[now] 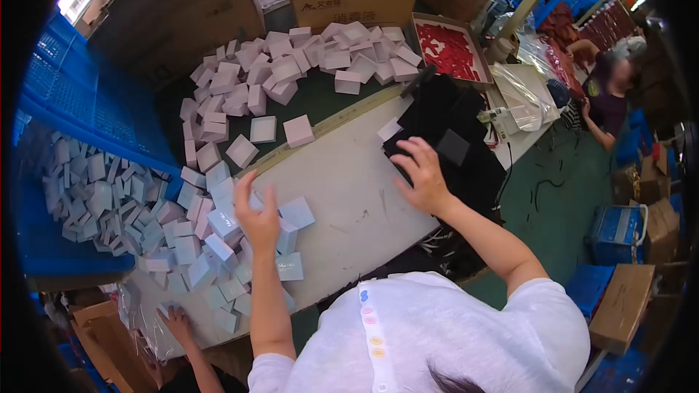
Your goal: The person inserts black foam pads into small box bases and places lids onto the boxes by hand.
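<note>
My left hand (258, 217) is raised over the right edge of a heap of small light blue boxes (220, 222), its thumb and fingers apart and nothing visible between them. A pale blue box (297, 212) lies just right of that hand, and a box with silver lettering (289, 266) is below it. My right hand (424, 180) hovers with spread fingers at the left edge of a pile of black pads (444, 113). One black square pad (453, 147) lies beside its fingers. A small white piece (389, 129) rests just beyond the fingertips.
Pale pink open boxes (284, 69) pile up along the far side of the table (349, 196). A blue crate (95, 124) stands left. A carton of red pieces (445, 47) sits at the back. A co-worker's hand (175, 324) is at lower left; another person (610, 91) sits right.
</note>
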Motion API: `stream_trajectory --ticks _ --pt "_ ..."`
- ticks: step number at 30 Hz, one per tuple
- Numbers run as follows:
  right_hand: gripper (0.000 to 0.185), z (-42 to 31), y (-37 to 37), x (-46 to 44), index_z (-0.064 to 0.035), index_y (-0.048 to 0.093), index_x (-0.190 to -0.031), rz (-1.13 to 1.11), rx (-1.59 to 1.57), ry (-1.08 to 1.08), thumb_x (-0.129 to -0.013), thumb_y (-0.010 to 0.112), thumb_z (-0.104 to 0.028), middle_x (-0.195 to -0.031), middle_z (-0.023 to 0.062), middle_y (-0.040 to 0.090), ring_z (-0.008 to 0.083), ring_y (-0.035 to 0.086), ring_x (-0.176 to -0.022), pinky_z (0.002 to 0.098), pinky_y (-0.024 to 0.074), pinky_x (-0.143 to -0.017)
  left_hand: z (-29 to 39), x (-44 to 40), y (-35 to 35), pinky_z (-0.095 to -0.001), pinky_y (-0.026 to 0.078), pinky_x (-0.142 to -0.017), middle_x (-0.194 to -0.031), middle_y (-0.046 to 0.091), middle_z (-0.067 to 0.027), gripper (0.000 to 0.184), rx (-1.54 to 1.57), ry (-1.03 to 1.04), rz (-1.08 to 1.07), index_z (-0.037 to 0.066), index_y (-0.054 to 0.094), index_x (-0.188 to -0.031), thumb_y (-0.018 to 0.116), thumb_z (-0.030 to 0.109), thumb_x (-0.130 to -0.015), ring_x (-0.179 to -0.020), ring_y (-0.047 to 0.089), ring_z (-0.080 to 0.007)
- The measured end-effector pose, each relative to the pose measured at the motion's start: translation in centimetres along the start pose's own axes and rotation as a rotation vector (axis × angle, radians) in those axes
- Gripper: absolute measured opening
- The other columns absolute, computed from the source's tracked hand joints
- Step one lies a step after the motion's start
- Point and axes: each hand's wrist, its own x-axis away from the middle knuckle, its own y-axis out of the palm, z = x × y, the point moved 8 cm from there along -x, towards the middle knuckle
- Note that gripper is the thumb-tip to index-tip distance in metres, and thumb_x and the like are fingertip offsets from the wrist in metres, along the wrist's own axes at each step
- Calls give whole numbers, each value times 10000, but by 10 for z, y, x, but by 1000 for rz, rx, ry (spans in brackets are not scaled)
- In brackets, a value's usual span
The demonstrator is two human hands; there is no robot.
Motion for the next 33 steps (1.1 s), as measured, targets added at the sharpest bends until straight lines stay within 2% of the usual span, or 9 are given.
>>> stream_trajectory --ticks 5,10,13,18,21,26,29,31,33 --pt "481 135 -28 8 -80 524 -1254 195 243 263 -835 663 -271 -1355 154 450 383 387 -1262 468 309 -1054 14 -10 194 -392 434 -975 -1194 594 -155 521 208 -139 -553 21 558 -1225 722 242 -783 -1150 546 -292" --pt "636 193 -10 -11 -151 446 -1381 132 276 291 -837 645 -412 -1446 160 364 408 321 -1305 507 260 -1084 43 -46 336 -433 360 -1051 -1350 439 -244 863 71 67 -626 -38 378 -1363 762 395 -723 -1267 420 -377" --pt "663 207 32 -7 -192 433 -1407 -80 237 351 -829 636 -446 -1428 175 394 420 333 -1301 555 226 -1094 52 -74 410 -423 353 -1064 -1352 432 -249 881 -35 70 -625 -35 387 -1367 781 393 -705 -1277 415 -374" --pt "648 204 31 -4 -186 460 -1394 -113 195 394 -826 624 -450 -1387 184 426 410 329 -1302 575 197 -1096 60 -64 502 -497 438 -985 -1365 410 -229 1074 -312 12 -993 157 257 -1455 851 382 -589 -1243 427 -442" --pt "640 211 30 -5 -189 471 -1387 -95 148 409 -821 628 -444 -1381 177 428 397 331 -1296 569 194 -1096 60 -55 522 -498 459 -968 -1354 426 -225 1071 -450 3 -1068 168 276 -1443 873 338 -571 -1248 426 -447" --pt "606 217 33 -1 -210 498 -1371 -89 123 399 -824 609 -446 -1386 160 429 376 331 -1299 547 186 -1102 23 -71 515 -420 482 -913 -1068 651 -219 789 -125 -145 -696 38 485 -1223 867 168 -545 -1041 617 -366" --pt "605 217 33 -3 -237 501 -1369 -76 113 391 -815 625 -448 -1342 164 463 379 357 -1269 560 208 -1089 0 -95 470 -372 492 -892 -1104 622 -144 693 329 -388 -316 21 484 -1207 833 62 -609 -1017 614 -277" --pt "604 218 33 -3 -243 502 -1368 -82 108 400 -815 623 -453 -1325 156 480 372 363 -1263 556 209 -1092 0 -108 448 -347 492 -889 -1150 585 -94 650 787 -459 -328 36 476 -1229 796 -5 -665 -1027 589 -230" --pt "605 220 36 -3 -242 502 -1367 -106 117 415 -814 622 -453 -1327 155 481 370 360 -1270 555 200 -1099 5 -123 394 -336 497 -891 -1138 586 -69 612 844 -376 -226 64 474 -1230 772 -23 -703 -1036 586 -209"
